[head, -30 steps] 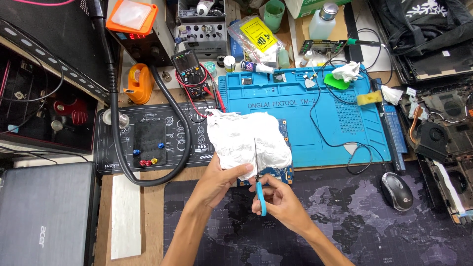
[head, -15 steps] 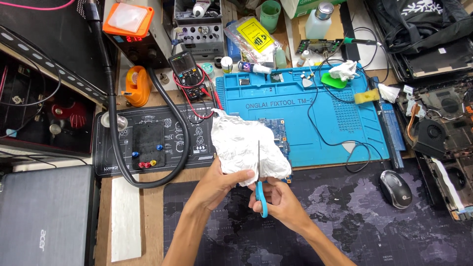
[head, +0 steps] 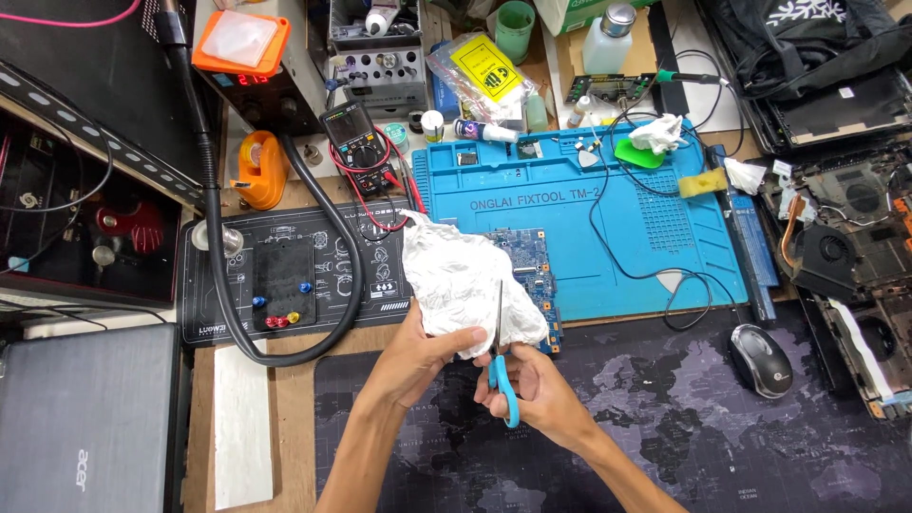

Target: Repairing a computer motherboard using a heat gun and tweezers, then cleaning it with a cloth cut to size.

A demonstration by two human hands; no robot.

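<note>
a: what did the left hand (head: pixel 418 356) hold?
b: its fingers pinched the crumpled white sheet (head: pixel 463 280), thumb on top.
a: and the right hand (head: pixel 532 389)?
b: its fingers were curled through the blue scissors (head: pixel 501 366), blades pointing up into the sheet, circuit board (head: pixel 528 271) just beyond the fingertips.

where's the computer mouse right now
In the head view the grey computer mouse sits on the dark desk mat, right of the right hand and just below the blue work mat.
</note>
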